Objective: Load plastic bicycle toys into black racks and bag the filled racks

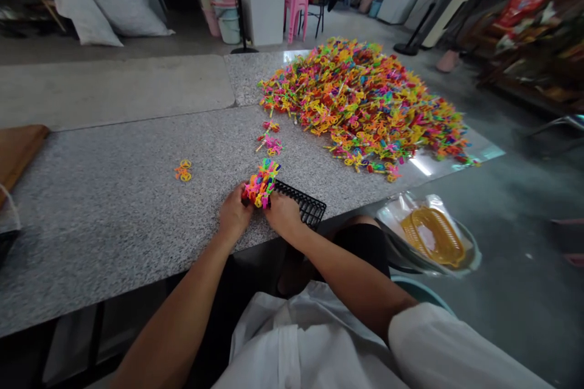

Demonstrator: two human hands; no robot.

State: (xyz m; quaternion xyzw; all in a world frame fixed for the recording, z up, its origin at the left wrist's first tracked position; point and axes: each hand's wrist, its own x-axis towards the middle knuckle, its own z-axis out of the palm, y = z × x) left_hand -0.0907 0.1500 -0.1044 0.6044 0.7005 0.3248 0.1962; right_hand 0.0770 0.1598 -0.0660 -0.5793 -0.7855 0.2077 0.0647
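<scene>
Bundle of pieces [261,183] lies on the counter [114,219] near edge; tray [302,203] right of it; pile [365,103] behind.

Bench [114,206]: grey speckled granite pattern. Pile of plastic pieces [365,103]: mixed neon pink, orange, yellow, green and blue. Bundle of pieces [261,183]: same neon mix. Stray piece [184,171]: orange and yellow. Grid tray [305,203]: black mesh. Basket [432,236]: yellow. Stool [296,3]: pink. Shirt [319,346]: white.

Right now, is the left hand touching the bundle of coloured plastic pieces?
Touching. The head view shows the left hand closed against the bundle of coloured plastic pieces, no gap.
</scene>
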